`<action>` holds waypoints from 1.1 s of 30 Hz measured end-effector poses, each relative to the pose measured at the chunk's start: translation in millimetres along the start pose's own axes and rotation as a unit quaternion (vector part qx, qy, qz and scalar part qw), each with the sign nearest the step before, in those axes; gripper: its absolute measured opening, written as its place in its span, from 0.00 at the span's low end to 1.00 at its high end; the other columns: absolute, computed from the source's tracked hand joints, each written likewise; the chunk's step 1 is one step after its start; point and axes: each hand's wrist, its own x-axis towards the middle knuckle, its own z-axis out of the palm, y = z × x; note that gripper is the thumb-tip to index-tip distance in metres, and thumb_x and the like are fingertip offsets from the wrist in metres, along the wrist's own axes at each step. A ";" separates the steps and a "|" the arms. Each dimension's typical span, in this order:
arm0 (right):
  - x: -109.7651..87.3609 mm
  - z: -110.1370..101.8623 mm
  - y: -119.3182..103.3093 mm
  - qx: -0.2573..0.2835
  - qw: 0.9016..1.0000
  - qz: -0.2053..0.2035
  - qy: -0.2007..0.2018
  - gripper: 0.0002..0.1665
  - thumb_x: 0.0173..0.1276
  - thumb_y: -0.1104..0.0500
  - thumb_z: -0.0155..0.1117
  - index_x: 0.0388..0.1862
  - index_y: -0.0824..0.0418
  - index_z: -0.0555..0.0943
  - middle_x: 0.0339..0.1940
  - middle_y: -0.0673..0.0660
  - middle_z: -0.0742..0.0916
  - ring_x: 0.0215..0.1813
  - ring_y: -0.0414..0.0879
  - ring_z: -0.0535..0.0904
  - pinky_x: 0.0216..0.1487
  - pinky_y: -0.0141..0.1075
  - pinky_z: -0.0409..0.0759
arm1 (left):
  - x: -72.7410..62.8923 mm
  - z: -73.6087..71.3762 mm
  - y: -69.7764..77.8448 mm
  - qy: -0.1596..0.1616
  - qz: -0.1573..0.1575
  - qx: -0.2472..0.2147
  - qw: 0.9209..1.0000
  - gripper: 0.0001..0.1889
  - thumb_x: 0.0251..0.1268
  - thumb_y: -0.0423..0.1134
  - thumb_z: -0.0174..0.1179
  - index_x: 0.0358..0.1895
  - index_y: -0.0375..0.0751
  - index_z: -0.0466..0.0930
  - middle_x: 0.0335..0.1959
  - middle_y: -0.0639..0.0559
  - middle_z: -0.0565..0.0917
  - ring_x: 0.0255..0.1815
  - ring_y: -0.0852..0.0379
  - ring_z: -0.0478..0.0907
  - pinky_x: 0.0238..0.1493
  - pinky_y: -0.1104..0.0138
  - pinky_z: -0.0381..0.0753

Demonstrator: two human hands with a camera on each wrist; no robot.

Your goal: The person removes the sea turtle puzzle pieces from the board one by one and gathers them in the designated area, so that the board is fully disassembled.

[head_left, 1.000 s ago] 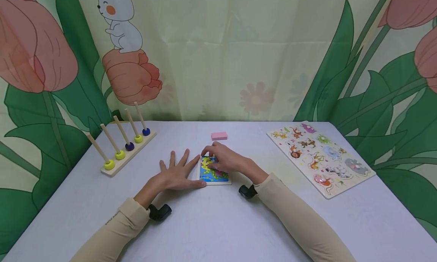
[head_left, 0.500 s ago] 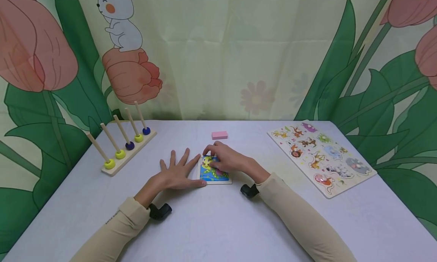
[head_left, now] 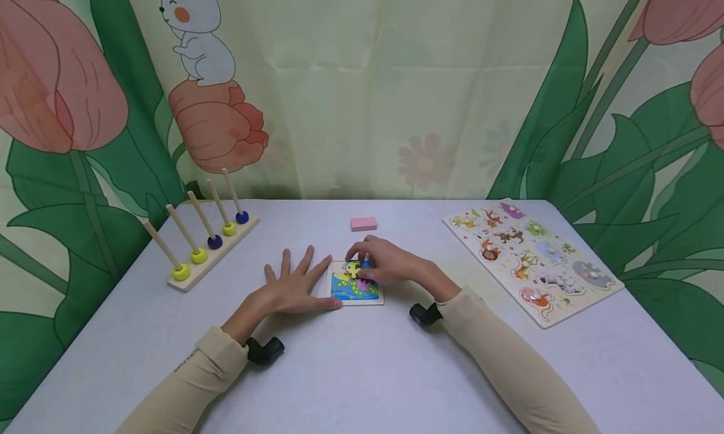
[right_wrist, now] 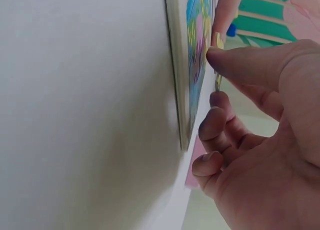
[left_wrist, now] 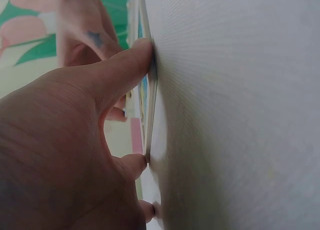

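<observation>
A small square jigsaw puzzle (head_left: 352, 294) with a blue, green and yellow picture lies flat in a pale wooden tray mid-table. My left hand (head_left: 291, 291) is spread on the table at its left side, thumb and index finger touching the tray's edge. Above the upper part of the picture, my right hand (head_left: 390, 262) pinches a yellow-patterned puzzle piece (head_left: 353, 269) between thumb and fingers. In the right wrist view that thin puzzle piece (right_wrist: 218, 82) is held on edge, raised off the puzzle. My right fingers hide part of the upper right picture.
Behind the puzzle lies a pink rectangular block (head_left: 363, 224). A wooden peg stand (head_left: 217, 253) with yellow and dark blue beads is at the left. An animal peg puzzle board (head_left: 528, 258) lies at the right. A printed curtain hangs along the table's back edge.
My right hand has moved slightly right and up, lifting the yellow-patterned puzzle piece off the picture's upper part. My left hand stays where it was.
</observation>
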 end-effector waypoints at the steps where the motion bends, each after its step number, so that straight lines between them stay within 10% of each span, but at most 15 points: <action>1: -1.4 -0.8 1.4 0.004 1.000 0.003 0.001 0.21 0.75 0.58 0.70 0.65 0.50 0.83 0.56 0.58 0.83 0.45 0.47 0.77 0.49 0.35 0.79 | -0.2 0.2 -0.1 -0.002 -0.002 0.001 1.000 0.59 0.56 0.84 0.56 0.88 0.64 0.46 0.91 0.42 0.34 0.86 0.21 0.24 0.75 0.18 0.31; 33: -43.4 -25.2 52.3 0.012 1.000 0.026 0.012 0.21 0.70 0.61 0.69 0.61 0.51 0.84 0.52 0.58 0.84 0.44 0.47 0.75 0.46 0.38 0.74 | -4.1 -3.3 3.2 0.005 -0.003 0.004 1.000 0.56 0.61 0.79 0.56 0.88 0.60 0.48 0.91 0.40 0.36 0.86 0.20 0.26 0.74 0.17 0.35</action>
